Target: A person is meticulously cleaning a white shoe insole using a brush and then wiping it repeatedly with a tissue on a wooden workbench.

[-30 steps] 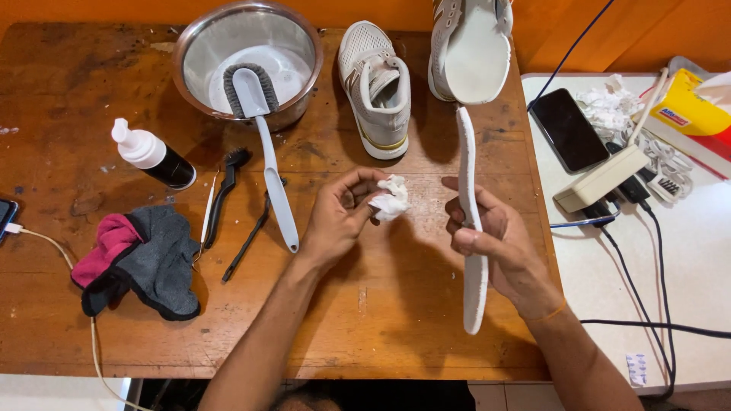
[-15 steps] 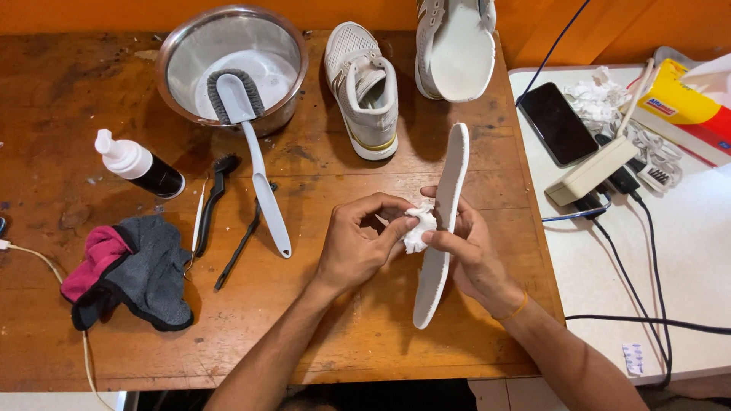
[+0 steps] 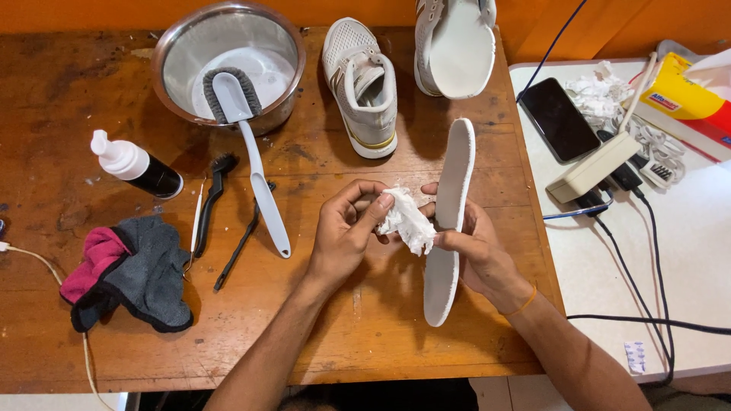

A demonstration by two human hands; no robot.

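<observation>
In the head view, the right hand (image 3: 476, 255) is gripping a white insole (image 3: 451, 221) around its middle, thumb in front and fingers curled behind, holding it on edge above the wooden table (image 3: 320, 350). The left hand (image 3: 346, 232) is pinching a crumpled white tissue (image 3: 406, 221) between thumb and fingertips and pressing it against the insole's side, just beside the right thumb.

The insole is looking thin, light and bendy (probably foam), so a hold at mid-length seems likely to keep it from flopping; its face may be slick if damp, which I cannot tell. The tissue is soft and would probably tear easily when wet.

A steel bowl (image 3: 171, 91) is sitting at the table's far edge, holding a long-handled brush (image 3: 251, 160) head-down with its handle resting over the rim; whether there is liquid in it is unclear. A dark bottle (image 3: 137, 167) with a white cap is lying near it. Two pale sneakers (image 3: 365, 84) are lying beyond the hands, one showing its sole, and folded cloths (image 3: 129, 270) are resting at the left.
</observation>
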